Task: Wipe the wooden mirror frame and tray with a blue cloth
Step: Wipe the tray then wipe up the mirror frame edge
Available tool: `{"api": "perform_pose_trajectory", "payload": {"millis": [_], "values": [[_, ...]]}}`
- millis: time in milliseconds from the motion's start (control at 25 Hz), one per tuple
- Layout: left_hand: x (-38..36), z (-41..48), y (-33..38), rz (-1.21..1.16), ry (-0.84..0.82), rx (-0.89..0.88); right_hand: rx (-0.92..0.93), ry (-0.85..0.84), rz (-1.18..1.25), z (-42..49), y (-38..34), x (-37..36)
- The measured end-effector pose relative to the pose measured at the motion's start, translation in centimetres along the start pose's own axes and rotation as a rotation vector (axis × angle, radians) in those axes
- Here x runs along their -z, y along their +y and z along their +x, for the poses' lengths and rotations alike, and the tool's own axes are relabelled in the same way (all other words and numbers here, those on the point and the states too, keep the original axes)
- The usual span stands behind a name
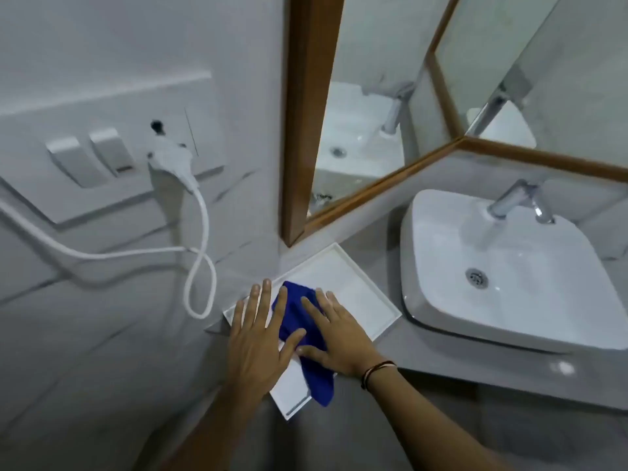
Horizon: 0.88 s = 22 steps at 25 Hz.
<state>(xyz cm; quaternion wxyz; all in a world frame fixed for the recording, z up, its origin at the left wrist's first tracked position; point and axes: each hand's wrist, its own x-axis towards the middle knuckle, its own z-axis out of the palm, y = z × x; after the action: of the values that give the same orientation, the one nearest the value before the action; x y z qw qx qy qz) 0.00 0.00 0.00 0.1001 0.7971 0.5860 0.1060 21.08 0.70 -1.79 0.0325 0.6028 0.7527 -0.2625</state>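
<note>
A white rectangular tray [356, 287] lies on the grey counter in the corner below the mirror. A blue cloth [299, 317] is spread inside it and hangs over its near edge. My right hand [339, 338] presses flat on the cloth, fingers spread. My left hand [258, 338] rests flat on the tray's left side, its thumb touching the cloth. The wooden mirror frame [306, 113] runs up the wall above the tray and along the mirror's lower edge.
A white basin [509, 277] with a chrome tap [516, 198] sits right of the tray. On the left wall, a switch plate [88, 161] holds a white plug [173, 158] whose cord [200, 253] loops down close to the tray.
</note>
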Motion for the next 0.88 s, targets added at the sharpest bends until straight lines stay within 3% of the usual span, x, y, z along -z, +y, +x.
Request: {"api": "perform_pose_trajectory", "payload": {"millis": [120, 280, 520, 640, 760, 880], "values": [[-2.8, 0.8, -1.6, 0.01, -0.076, 0.05, -0.003, 0.007, -0.097, 3.4, 0.5, -3.9], [-5.2, 0.7, -3.0, 0.01, -0.07, 0.037, -0.025, 0.161, -0.123, 5.3, -0.2, -7.1], [-5.7, 0.4, -3.2, 0.072, -0.006, 0.039, -0.023, 0.242, -0.101, 5.1, -1.6, -7.2], [-3.9, 1.5, -2.6, 0.075, 0.043, 0.036, -0.042, 0.197, 0.022, 4.3, -1.7, -5.5], [-1.5, 2.5, -1.6, 0.111, 0.112, 0.008, -0.189, 0.218, 0.304, 2.5, -1.5, -3.2], [0.7, 3.6, -0.5, 0.124, 0.182, -0.017, -0.242, 0.253, 0.355, 0.8, -0.9, -1.9]]}}
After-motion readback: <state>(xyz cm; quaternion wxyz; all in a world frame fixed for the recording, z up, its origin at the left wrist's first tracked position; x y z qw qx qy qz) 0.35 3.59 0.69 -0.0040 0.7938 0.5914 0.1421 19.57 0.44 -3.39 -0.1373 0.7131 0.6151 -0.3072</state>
